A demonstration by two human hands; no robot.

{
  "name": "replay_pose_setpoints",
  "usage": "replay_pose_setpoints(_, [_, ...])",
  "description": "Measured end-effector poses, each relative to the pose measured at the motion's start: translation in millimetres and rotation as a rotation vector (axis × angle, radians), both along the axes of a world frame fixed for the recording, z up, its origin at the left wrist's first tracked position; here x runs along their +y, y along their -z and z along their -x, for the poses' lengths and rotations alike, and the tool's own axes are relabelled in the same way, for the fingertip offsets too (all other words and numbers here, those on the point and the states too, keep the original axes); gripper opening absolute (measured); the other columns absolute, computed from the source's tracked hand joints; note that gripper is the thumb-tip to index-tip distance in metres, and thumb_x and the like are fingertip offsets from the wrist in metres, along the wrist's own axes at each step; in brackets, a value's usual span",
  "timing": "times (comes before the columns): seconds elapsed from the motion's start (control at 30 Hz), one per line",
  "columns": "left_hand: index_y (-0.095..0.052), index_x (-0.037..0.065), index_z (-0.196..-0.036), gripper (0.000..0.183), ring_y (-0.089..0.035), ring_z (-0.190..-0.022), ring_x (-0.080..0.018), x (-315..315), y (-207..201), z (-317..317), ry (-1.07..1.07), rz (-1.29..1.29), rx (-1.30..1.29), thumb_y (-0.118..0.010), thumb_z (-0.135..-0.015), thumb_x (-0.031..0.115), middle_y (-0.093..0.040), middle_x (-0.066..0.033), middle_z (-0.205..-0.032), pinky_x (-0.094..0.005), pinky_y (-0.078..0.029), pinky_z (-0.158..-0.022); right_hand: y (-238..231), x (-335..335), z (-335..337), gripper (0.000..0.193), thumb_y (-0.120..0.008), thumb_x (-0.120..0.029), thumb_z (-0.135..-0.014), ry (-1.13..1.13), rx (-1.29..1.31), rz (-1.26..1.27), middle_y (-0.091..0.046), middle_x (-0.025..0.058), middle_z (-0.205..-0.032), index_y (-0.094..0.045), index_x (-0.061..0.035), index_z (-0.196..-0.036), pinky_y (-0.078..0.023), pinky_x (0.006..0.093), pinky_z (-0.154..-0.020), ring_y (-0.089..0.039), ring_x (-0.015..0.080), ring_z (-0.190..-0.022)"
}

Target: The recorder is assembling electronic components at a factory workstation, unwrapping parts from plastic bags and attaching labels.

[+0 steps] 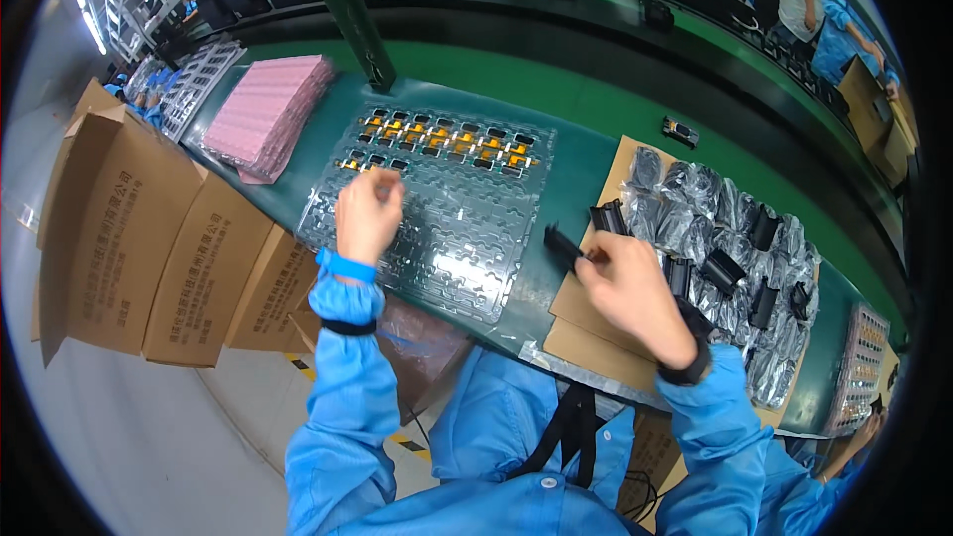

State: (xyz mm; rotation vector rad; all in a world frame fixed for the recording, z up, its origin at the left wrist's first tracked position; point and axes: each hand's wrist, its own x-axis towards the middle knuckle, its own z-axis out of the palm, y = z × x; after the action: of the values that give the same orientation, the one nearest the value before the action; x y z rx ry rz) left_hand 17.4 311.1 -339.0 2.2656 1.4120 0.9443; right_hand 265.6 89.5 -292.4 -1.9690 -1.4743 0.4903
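2 hands (pixel 369 213) (pixel 635 288) with 1 black part (pixel 562 245)

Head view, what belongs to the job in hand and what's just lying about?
In use, probably:
clear tray beneath left hand
black part in right hand
bagged items

Lying about, probably:
pink wrapped stack
cardboard box, far left

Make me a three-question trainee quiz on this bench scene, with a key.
1. Multiple choice: what does the right hand hold?
A) a screwdriver
B) a black part
C) a roll of tape

2. Fill in: the ____ hand is over the clear plastic tray.

3. True or false: the pink wrapped stack lies to the left of the tray.

Key:
1. B, a black part.
2. Left; the left hand is over the tray.
3. True.
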Motion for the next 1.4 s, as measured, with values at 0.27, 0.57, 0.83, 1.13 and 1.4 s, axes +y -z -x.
replay_pose_setpoints(0.27, [-0.076,0.007,-0.090,0.020,-0.062,-0.096,-0.0383,60,29,-13,-0.119,-0.080,0.240,-0.071,-0.084,0.025,-0.065,-0.0187,-0.096,-0.0474,-0.050,-0.084,16,-53,-35,0.021,-0.058,-0.010,-0.086,-0.080,0.258,0.241,-0.068,0.0154,-0.075,-0.067,0.0076,-0.094,-0.049,0.0355,-0.064,-0.064,0.0241,-0.066])
replay_pose_setpoints(0.57, [-0.077,0.008,-0.084,0.022,-0.057,-0.102,-0.0364,74,25,-4,-0.109,-0.072,0.260,-0.076,-0.079,0.029,-0.064,-0.0169,-0.104,-0.0429,-0.046,-0.092,-5,-90,14,0.011,-0.062,0.000,-0.084,0.277,-0.031,-0.230,-0.067,0.0187,-0.084,-0.065,0.0017,-0.095,-0.051,0.0430,-0.068,-0.064,0.0393,-0.075])
replay_pose_setpoints(0.83, [-0.072,0.008,-0.074,0.009,-0.058,-0.106,-0.0315,-88,-41,-32,0.414,-0.121,-0.224,-0.080,-0.069,0.008,-0.061,-0.0118,-0.109,-0.0428,-0.047,-0.091,17,-147,37,0.015,-0.060,-0.009,-0.097,0.234,1.041,-0.014,-0.070,0.0068,-0.089,-0.068,0.0022,-0.103,-0.051,0.0258,-0.068,-0.064,0.0125,-0.074])
replay_pose_setpoints(1.13, [-0.077,0.020,-0.082,0.026,-0.059,-0.108,-0.0256,-216,-23,-50,1.015,-0.082,-0.434,-0.089,-0.059,0.016,-0.067,-0.0009,-0.107,-0.0378,-0.048,-0.080,12,-133,48,0.020,-0.065,-0.016,-0.097,0.022,1.521,0.128,-0.068,0.0043,-0.085,-0.071,0.0026,-0.100,-0.048,0.0219,-0.069,-0.062,0.0080,-0.078])
replay_pose_setpoints(1.4, [-0.076,0.011,-0.092,0.025,-0.063,-0.100,-0.0247,-230,-14,-49,0.974,0.238,-0.436,-0.085,-0.069,0.012,-0.066,-0.0069,-0.108,-0.0370,-0.049,-0.082,18,-150,43,0.011,-0.066,-0.007,-0.094,0.226,1.427,-0.116,-0.070,0.0055,-0.087,-0.072,0.0025,-0.097,-0.048,0.0222,-0.069,-0.061,0.0070,-0.079])
